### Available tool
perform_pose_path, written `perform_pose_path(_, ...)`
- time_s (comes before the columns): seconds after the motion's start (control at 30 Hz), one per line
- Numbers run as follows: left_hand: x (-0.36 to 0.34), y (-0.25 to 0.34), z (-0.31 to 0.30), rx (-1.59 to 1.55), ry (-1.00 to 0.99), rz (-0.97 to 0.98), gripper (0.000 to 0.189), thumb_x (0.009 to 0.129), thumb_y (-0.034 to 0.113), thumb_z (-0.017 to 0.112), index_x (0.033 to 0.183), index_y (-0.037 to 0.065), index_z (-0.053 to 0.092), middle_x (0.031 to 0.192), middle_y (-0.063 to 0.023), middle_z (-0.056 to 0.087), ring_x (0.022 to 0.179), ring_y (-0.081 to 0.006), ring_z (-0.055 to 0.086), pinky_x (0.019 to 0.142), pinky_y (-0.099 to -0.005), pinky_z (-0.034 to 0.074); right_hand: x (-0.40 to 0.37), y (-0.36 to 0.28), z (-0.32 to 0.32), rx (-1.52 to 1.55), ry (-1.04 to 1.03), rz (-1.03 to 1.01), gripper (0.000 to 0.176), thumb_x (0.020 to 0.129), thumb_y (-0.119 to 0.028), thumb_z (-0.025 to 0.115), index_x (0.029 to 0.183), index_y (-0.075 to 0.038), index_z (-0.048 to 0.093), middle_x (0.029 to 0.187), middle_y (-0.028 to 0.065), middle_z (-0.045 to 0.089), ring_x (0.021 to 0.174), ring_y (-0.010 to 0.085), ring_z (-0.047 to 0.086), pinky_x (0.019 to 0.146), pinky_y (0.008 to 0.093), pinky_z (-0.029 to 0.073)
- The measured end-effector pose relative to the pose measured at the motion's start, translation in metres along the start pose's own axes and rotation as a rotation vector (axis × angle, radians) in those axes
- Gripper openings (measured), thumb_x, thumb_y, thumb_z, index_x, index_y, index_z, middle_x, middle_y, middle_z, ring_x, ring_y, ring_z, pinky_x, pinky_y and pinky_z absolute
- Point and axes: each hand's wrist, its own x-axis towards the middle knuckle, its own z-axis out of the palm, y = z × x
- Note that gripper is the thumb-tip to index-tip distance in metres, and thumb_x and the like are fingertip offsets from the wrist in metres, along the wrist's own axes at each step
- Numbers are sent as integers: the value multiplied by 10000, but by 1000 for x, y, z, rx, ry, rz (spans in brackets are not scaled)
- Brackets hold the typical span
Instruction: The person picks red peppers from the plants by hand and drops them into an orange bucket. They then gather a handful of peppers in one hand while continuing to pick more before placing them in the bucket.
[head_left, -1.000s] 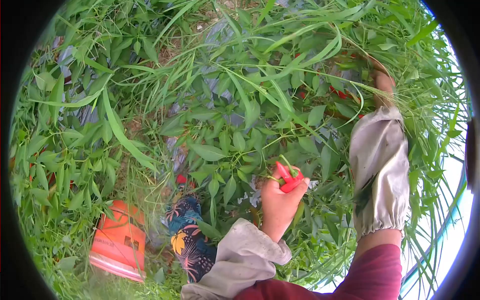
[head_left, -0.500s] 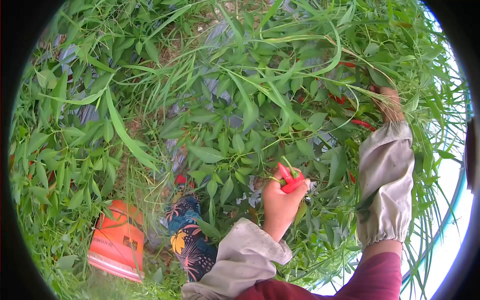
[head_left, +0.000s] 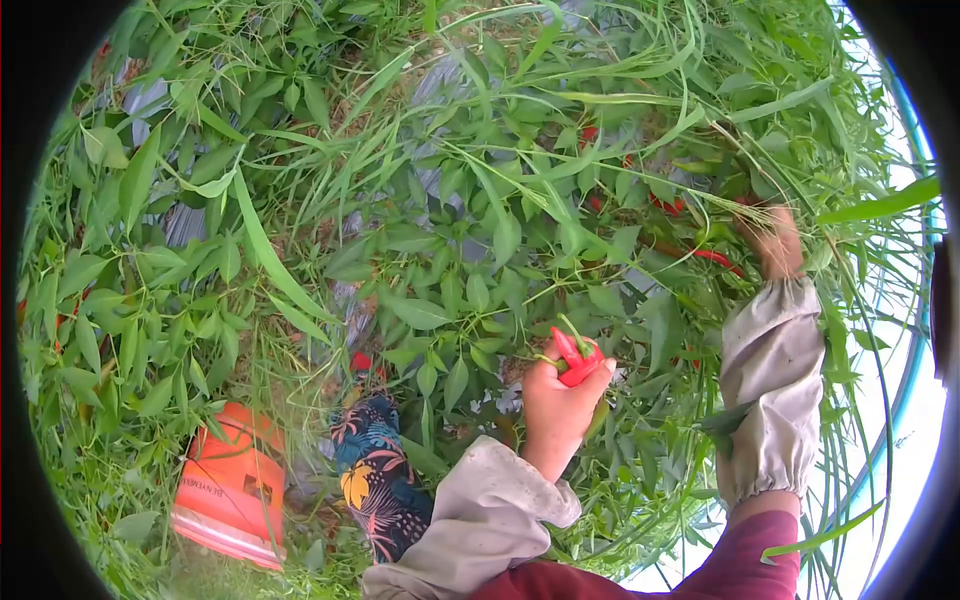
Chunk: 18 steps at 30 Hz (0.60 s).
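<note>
Red chili peppers (head_left: 580, 365) with green stems stick out of my left hand (head_left: 558, 410), which is closed around them above the leaves. My right hand (head_left: 775, 240) reaches into the pepper plants at the right. Leaves and grass blades cover its fingers, so I cannot see whether they grip anything. Just left of that hand, a long red chili (head_left: 718, 260) hangs among the foliage, and more red chilies (head_left: 668, 204) show a little higher up. Both forearms wear grey-beige sleeve covers.
An orange bucket (head_left: 230, 485) stands tilted in the greenery at lower left, next to a leg in patterned fabric (head_left: 380, 475). Tall grass blades (head_left: 265, 260) cross the pepper plants. Grey plastic sheeting (head_left: 435, 90) shows between them. A blue-green tube (head_left: 912, 370) curves along the right edge.
My right hand has shifted slightly down, and the leaves and grass around it have moved. My left hand stays nearly in place with the chilies.
</note>
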Motion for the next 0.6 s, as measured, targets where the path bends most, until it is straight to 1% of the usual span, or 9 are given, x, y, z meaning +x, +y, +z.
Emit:
perform_pose_path(0.03, 0, 0, -1, 27, 1, -5, 217, 784, 17, 740, 955, 49, 609, 827, 15, 618, 704, -47, 562, 611, -211, 466, -2, 0, 1, -25, 26, 10, 191, 929, -146, 561, 1076, -26, 581, 960, 125, 632, 826, 196, 619, 651, 306, 516)
perform_pose_path(0.13, 1, -5, -2, 89, 15, 40, 214, 785, 19, 738, 952, 46, 607, 820, 16, 614, 688, -47, 558, 605, -211, 462, -9, 1, 16, -87, 82, 15, 207, 927, -150, 567, 1091, -25, 576, 945, 125, 635, 798, 189, 616, 626, 296, 507)
perform_pose_path(0.27, -2, -10, 0, 99, 2, 21, 212, 787, 21, 737, 951, 45, 606, 811, 18, 609, 671, -45, 551, 596, -210, 457, -26, 2, 31, -154, 133, 23, 229, 924, -157, 575, 1111, -25, 570, 926, 124, 639, 760, 181, 613, 592, 283, 495)
perform_pose_path(0.37, -2, -8, 0, 98, 12, 3, 212, 787, 19, 735, 953, 45, 605, 804, 19, 606, 666, -43, 548, 588, -209, 451, -20, -1, 39, -207, 148, 30, 247, 922, -161, 581, 1126, -24, 565, 911, 123, 642, 731, 174, 610, 566, 273, 486)
perform_pose_path(0.43, -1, -10, -1, 98, -1, -9, 254, 767, 91, 762, 964, 25, 616, 837, -19, 659, 747, -85, 603, 707, -258, 494, -14, -2, 40, -241, 155, 26, 259, 921, -165, 585, 1137, -24, 562, 902, 123, 645, 712, 170, 609, 550, 267, 480)
perform_pose_path(0.6, 0, -13, -2, 61, 5, -33, 252, 766, 88, 762, 961, 26, 616, 843, -17, 656, 755, -80, 597, 714, -256, 491, -7, -1, 43, -307, 187, -2, 289, 918, -173, 595, 1162, -23, 554, 877, 122, 650, 665, 159, 604, 507, 250, 465)
